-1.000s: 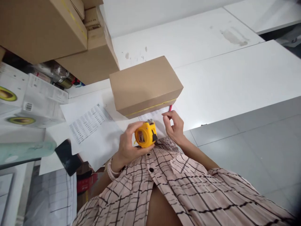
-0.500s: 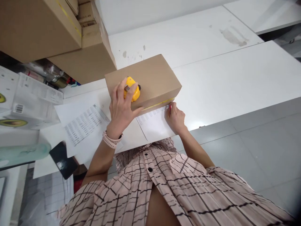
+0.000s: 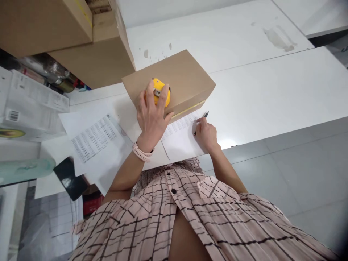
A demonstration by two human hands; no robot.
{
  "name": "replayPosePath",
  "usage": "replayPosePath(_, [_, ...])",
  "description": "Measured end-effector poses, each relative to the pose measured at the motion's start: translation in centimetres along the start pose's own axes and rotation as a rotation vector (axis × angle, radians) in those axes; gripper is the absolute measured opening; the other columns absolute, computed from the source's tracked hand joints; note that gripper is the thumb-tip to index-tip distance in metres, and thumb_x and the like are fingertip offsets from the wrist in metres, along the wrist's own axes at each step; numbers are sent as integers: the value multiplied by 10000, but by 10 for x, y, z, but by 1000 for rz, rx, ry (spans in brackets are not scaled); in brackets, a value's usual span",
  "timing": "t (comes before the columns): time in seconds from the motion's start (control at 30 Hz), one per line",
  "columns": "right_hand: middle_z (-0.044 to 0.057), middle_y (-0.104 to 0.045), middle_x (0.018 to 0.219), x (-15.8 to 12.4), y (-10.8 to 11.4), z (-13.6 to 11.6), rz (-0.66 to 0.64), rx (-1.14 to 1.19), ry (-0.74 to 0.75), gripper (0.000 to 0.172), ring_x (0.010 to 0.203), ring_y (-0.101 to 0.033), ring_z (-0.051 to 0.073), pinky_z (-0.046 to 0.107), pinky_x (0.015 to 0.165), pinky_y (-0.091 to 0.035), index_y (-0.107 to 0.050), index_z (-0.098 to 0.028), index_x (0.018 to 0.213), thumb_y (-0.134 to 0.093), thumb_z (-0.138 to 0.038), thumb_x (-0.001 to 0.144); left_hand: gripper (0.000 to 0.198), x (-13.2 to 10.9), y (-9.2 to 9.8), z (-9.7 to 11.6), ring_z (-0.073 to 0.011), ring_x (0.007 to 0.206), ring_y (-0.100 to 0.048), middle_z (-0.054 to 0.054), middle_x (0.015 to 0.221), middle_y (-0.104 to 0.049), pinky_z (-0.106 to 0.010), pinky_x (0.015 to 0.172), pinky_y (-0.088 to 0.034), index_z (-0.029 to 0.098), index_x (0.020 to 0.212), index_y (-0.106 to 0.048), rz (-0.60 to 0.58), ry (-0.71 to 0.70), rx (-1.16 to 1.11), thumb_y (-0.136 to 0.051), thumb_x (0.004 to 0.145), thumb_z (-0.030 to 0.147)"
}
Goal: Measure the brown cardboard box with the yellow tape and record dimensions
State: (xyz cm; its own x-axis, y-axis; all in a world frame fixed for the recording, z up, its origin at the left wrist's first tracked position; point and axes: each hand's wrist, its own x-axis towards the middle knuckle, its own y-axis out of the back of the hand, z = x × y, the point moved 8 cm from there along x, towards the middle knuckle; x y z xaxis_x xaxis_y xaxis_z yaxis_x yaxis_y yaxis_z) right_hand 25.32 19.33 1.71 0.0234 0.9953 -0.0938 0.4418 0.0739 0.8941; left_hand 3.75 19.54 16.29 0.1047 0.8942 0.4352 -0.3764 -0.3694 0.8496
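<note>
A closed brown cardboard box lies on the white table, its near long side marked with a yellow strip. On top of it, toward the left, rests a yellow tape measure. My left hand lies over the tape measure with its fingers curled around the case, and the thumb touches the box's front edge. My right hand is closed around a pen, whose dark end sticks out above the knuckles. Under that hand is a printed sheet, partly hidden by the box.
Printed papers lie left of my left arm, beside a black phone. Larger cardboard boxes are stacked at the back left. White cartons and a pale green bottle stand at the far left. The table's front edge runs along the right.
My left hand has slid slightly right across the box with the tape measure. The pen has turned in my right hand: its dark end now shows, where a red part showed before.
</note>
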Motion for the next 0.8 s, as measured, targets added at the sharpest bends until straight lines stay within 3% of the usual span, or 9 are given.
replayPosePath(0.13, [98, -684, 828, -12, 8, 7, 64, 136, 48, 215, 710, -599, 220, 360, 698, -408, -625, -193, 947, -426, -274, 958, 594, -29, 17, -1, -392, 1604, -192, -108, 1677, -341, -687, 1249, -270, 240, 1510, -475, 102, -56, -57, -629, 983, 465])
replayPosePath(0.23, [18, -611, 712, -25, 17, 14, 133, 302, 8, 220, 651, -548, 181, 340, 660, -418, -531, -238, 763, -625, -396, 884, 356, -83, 18, -5, -352, 1475, -467, -120, 1484, -593, -652, 1185, -398, 227, 1329, -606, 171, -109, -122, -589, 991, 338])
replayPosePath(0.3, [-36, -551, 640, -36, 25, 16, 160, 530, -29, 270, 582, -516, 153, 316, 599, -419, -499, -251, 765, -700, -413, 844, 235, -124, 6, -6, -304, 1289, -641, -111, 1274, -725, -566, 1087, -520, 215, 1198, -659, 133, -161, -191, -575, 983, 259])
replayPosePath(0.37, [-72, -544, 610, -45, 28, 8, 66, 822, 5, 218, 518, -512, 136, 296, 544, -431, -546, -257, 901, -696, -413, 872, 220, -157, -16, -6, -278, 1214, -685, -116, 1183, -762, -498, 1039, -562, 196, 1172, -678, 16, -195, -266, -567, 991, 252])
replayPosePath(0.43, [-83, -581, 595, -55, 23, -14, -187, 1082, 107, 239, 465, -528, 133, 289, 509, -453, -578, -267, 1095, -644, -423, 926, 320, -180, -41, -3, -298, 1297, -643, -153, 1279, -735, -507, 1101, -521, 167, 1252, -671, -160, -229, -293, -570, 1011, 353])
replayPosePath(0.53, [-33, -671, 634, -74, 12, -45, -580, 1307, 233, 262, 499, -626, 170, 333, 530, -521, -633, -271, 1139, -567, -445, 953, 549, -196, -70, 2, -345, 1456, -500, -202, 1512, -582, -564, 1219, -379, 135, 1405, -597, -392, -281, -228, -569, 1010, 516])
replayPosePath(0.6, [11, -713, 693, -82, 7, -57, -698, 1393, 312, 289, 586, -693, 218, 400, 588, -572, -671, -272, 1057, -588, -507, 910, 564, -196, -78, 3, -355, 1491, -450, -208, 1583, -504, -564, 1236, -344, 133, 1448, -560, -453, -290, -164, -579, 1014, 493])
replayPosePath(0.73, [15, -703, 670, -82, -2, -78, -708, 1422, 464, 400, 669, -702, 250, 443, 644, -581, -630, -279, 982, -720, -624, 801, 528, -190, -81, 4, -361, 1525, -391, -203, 1622, -451, -556, 1250, -314, 144, 1487, -511, -468, -267, -100, -598, 1014, 362])
replayPosePath(0.8, [-20, -642, 574, -75, -10, -87, -659, 1401, 445, 413, 628, -667, 221, 411, 641, -569, -545, -283, 891, -678, -672, 851, 562, -191, -83, 4, -361, 1531, -380, -203, 1616, -458, -559, 1254, -303, 145, 1510, -482, -490, -262, -92, -608, 1007, 364])
